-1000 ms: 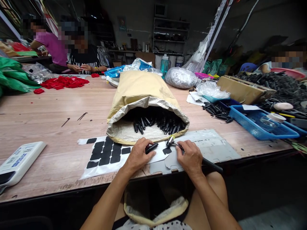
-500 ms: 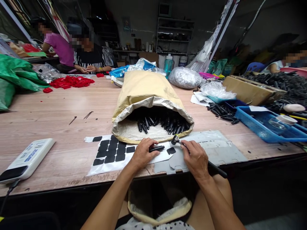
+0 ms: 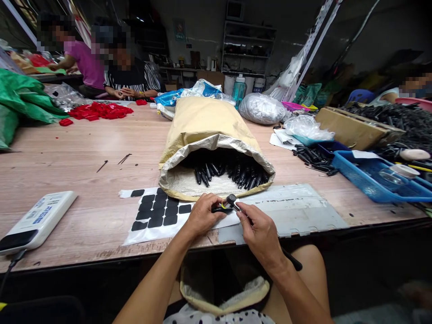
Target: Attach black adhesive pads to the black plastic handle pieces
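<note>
Left hand (image 3: 204,215) pinches a black tube (image 3: 216,209), partly hidden by what seems a hammer (image 3: 231,199) clasped in the right hand (image 3: 262,230); open sack (image 3: 209,118) beyond.

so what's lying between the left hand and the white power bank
From the left hand: the white sheet with black squares, then bare tabletop up to the power bank, seen in the head view.

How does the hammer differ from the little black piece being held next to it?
The hammer is long, with a round-faced head; the black piece is short and slim. The right hand grips the hammer, the left hand the black piece. Both look mostly black.
</note>
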Demonstrator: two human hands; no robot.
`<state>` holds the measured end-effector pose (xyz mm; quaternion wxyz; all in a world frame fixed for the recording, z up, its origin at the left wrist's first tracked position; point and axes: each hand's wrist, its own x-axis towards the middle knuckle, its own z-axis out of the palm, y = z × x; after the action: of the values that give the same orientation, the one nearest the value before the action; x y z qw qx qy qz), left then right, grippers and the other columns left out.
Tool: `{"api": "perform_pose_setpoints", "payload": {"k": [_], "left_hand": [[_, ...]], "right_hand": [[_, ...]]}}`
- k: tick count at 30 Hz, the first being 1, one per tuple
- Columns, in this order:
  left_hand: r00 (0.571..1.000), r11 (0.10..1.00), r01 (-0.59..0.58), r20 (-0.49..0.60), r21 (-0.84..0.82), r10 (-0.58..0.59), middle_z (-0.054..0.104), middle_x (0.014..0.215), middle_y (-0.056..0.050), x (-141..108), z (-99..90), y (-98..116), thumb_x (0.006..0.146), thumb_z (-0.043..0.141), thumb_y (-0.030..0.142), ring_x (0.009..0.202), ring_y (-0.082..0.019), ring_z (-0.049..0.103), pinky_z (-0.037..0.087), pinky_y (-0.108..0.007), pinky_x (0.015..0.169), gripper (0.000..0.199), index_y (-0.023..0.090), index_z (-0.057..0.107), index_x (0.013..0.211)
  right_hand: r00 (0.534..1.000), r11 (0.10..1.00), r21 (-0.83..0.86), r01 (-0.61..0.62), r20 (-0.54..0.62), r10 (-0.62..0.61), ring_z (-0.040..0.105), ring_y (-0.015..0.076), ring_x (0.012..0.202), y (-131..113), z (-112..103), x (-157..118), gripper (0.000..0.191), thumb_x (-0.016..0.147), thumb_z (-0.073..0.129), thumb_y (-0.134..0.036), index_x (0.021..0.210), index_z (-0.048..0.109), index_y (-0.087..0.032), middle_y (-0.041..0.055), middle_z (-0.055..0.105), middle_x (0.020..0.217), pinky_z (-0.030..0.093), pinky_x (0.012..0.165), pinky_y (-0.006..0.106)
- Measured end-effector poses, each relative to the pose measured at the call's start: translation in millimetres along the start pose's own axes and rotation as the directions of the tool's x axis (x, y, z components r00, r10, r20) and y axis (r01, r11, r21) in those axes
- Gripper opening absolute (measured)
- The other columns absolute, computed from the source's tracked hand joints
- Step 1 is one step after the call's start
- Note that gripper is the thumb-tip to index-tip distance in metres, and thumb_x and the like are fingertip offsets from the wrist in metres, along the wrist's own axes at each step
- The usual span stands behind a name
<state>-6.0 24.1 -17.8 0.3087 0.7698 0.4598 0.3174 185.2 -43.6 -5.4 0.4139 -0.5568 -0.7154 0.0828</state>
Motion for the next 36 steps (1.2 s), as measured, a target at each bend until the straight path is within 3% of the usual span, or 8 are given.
{"api": "perform_pose_setpoints", "payload": {"k": [4,9,12,18,22,28,32,36], "left_hand": [[1.000,0.999,0.025,0.008,0.037,-0.025,0.064,0.087,0.000,1.8,-0.3,1.0,0.073,0.080,0.020,0.092,-0.021,0.054,0.040,-0.032,0.080,0.015,0.021,0.068,0.081],[1.000,0.998,0.014,0.004,0.059,-0.015,0.064,0.085,0.000,1.5,0.2,0.3,0.073,0.079,0.021,0.090,-0.020,0.055,0.040,-0.032,0.079,0.013,0.021,0.066,0.077],[1.000,0.998,0.026,-0.001,0.057,-0.026,0.065,0.085,0.000,0.5,1.3,-0.6,0.073,0.078,0.020,0.090,-0.020,0.055,0.040,-0.033,0.081,0.012,0.022,0.068,0.079],[1.000,1.000,0.029,-0.007,0.004,-0.029,0.069,0.091,0.000,-0.4,1.7,-1.1,0.073,0.078,0.018,0.095,-0.021,0.057,0.042,-0.034,0.084,0.017,0.023,0.073,0.088],[0.999,1.000,0.029,-0.016,0.009,-0.028,0.069,0.090,-0.001,-0.9,1.1,0.7,0.073,0.076,0.018,0.095,-0.022,0.057,0.043,-0.035,0.085,0.017,0.023,0.073,0.088],[1.000,0.999,0.012,-0.015,0.040,-0.012,0.068,0.090,-0.001,-1.9,-0.5,3.6,0.072,0.072,0.018,0.094,-0.022,0.057,0.043,-0.035,0.083,0.016,0.023,0.072,0.088],[1.000,0.998,0.011,-0.004,0.058,-0.011,0.067,0.091,-0.001,-2.1,-1.6,4.4,0.072,0.069,0.017,0.094,-0.023,0.056,0.043,-0.036,0.083,0.019,0.023,0.072,0.090],[1.000,0.999,0.023,0.008,0.049,-0.023,0.066,0.090,-0.001,-2.3,-2.1,4.1,0.072,0.069,0.017,0.094,-0.023,0.056,0.043,-0.036,0.083,0.019,0.023,0.073,0.090]], "right_hand": [[0.999,0.997,-0.074,0.036,0.006,-0.035,0.068,0.0183,0.093,-10.5,-0.5,4.3,0.030,0.100,0.047,-0.024,0.121,0.067,-0.022,0.0062,0.073,0.102,0.052,0.087,0.031],[0.999,0.984,-0.172,0.042,0.016,-0.040,0.067,0.0168,0.086,-18.9,0.3,2.7,0.029,0.100,0.048,-0.022,0.121,0.068,-0.024,0.0041,0.071,0.093,0.049,0.078,0.027],[0.998,0.973,-0.230,0.019,0.063,-0.005,0.066,0.0161,0.083,-18.4,-0.8,2.3,0.028,0.099,0.049,-0.021,0.117,0.069,-0.026,0.0023,0.070,0.089,0.046,0.073,0.025],[0.999,0.981,-0.196,0.005,-0.046,-0.014,0.067,0.0168,0.087,-13.4,-10.1,6.3,0.031,0.101,0.046,-0.027,0.122,0.068,-0.024,0.0049,0.072,0.095,0.048,0.078,0.027],[1.000,0.973,-0.230,-0.019,0.010,0.022,0.067,0.0174,0.086,-8.5,-10.6,2.9,0.030,0.100,0.046,-0.027,0.117,0.070,-0.027,0.0041,0.072,0.092,0.048,0.075,0.027],[0.997,0.976,-0.211,-0.057,-0.067,0.043,0.067,0.0193,0.093,7.4,-18.2,11.7,0.030,0.099,0.047,-0.028,0.118,0.069,-0.026,0.0049,0.072,0.099,0.049,0.083,0.030],[0.993,0.948,-0.302,-0.097,-0.091,0.072,0.065,0.0194,0.092,30.3,-15.7,18.5,0.025,0.096,0.053,-0.027,0.113,0.071,-0.026,0.0033,0.072,0.098,0.047,0.080,0.030],[0.997,0.913,-0.405,-0.042,-0.076,0.012,0.061,0.0200,0.090,53.1,-4.5,16.7,0.023,0.095,0.054,-0.027,0.110,0.072,-0.024,0.0032,0.070,0.094,0.043,0.081,0.031]]}}
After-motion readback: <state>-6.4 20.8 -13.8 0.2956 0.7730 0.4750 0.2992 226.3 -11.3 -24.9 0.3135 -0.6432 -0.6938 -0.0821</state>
